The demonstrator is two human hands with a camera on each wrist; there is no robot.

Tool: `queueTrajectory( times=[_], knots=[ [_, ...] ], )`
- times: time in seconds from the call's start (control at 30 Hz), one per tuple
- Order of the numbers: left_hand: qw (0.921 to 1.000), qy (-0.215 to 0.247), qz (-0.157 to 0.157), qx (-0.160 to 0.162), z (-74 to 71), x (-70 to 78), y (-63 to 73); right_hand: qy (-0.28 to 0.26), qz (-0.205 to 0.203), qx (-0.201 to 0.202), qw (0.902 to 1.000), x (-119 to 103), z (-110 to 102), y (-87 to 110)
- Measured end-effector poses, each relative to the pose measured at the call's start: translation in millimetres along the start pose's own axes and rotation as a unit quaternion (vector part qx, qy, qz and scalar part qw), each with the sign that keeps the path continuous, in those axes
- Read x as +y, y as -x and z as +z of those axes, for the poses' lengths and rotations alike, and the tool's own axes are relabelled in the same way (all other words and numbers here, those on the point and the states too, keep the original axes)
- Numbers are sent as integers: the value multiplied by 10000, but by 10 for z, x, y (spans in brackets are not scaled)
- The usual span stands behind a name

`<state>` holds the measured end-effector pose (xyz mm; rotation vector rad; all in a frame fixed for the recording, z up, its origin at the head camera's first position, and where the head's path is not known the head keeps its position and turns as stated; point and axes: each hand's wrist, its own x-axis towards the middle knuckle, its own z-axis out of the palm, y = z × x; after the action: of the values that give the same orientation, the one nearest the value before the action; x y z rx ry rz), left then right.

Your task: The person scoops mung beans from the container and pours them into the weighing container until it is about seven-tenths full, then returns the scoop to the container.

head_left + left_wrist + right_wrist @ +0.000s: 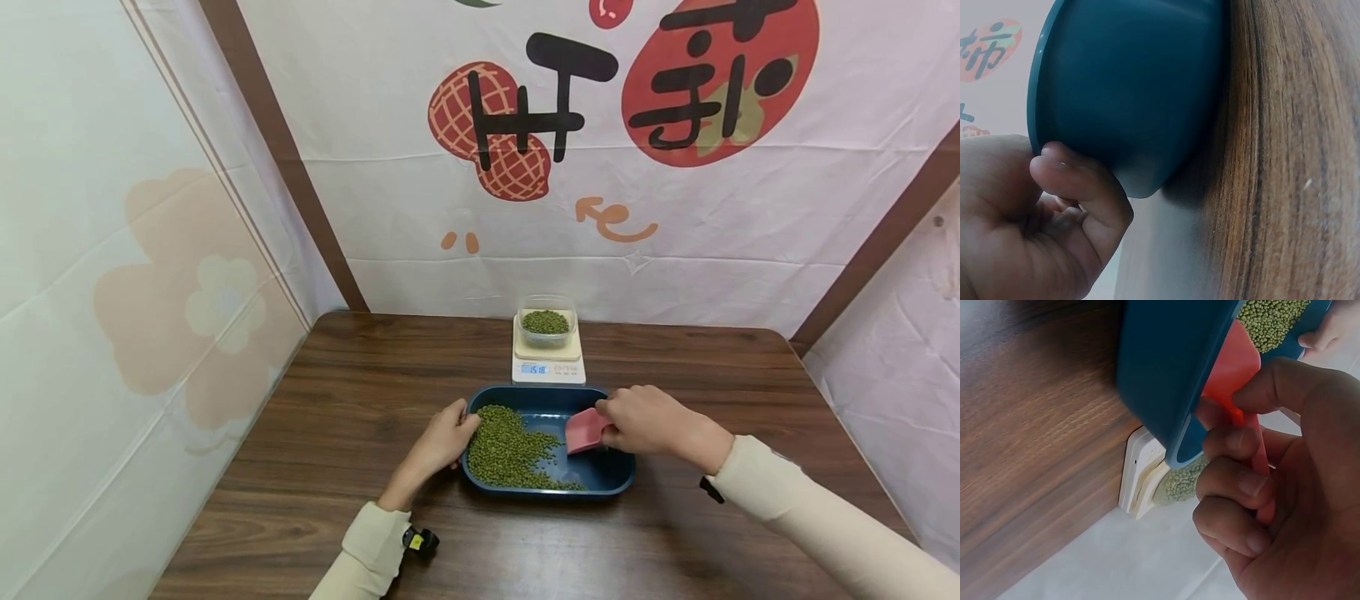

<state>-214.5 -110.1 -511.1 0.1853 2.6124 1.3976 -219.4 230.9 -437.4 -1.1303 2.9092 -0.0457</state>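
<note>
The tub (551, 493) is gripped at its left rim by the left hand (442, 435), fingers bent. The scoop (583, 432) is held by its handle in the right hand (647, 421), fingers curled round it, the blade set inside the tub, just beside the beans (501, 452). Behind, a box (546, 341) of beans is borne by the scale (555, 374)

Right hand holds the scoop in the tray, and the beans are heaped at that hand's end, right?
No: the head view shows the beans heaped at the end by the left hand. The right hand holds the scoop in the tray.
</note>
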Motion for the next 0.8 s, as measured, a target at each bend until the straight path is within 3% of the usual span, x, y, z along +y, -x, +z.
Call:
queueTrajectory(
  times=[0.8],
  knots=[
    [10000,41,-2,-29,-6,0,-2,-46,-392,50,9992,-181,9,-274]
  ],
)
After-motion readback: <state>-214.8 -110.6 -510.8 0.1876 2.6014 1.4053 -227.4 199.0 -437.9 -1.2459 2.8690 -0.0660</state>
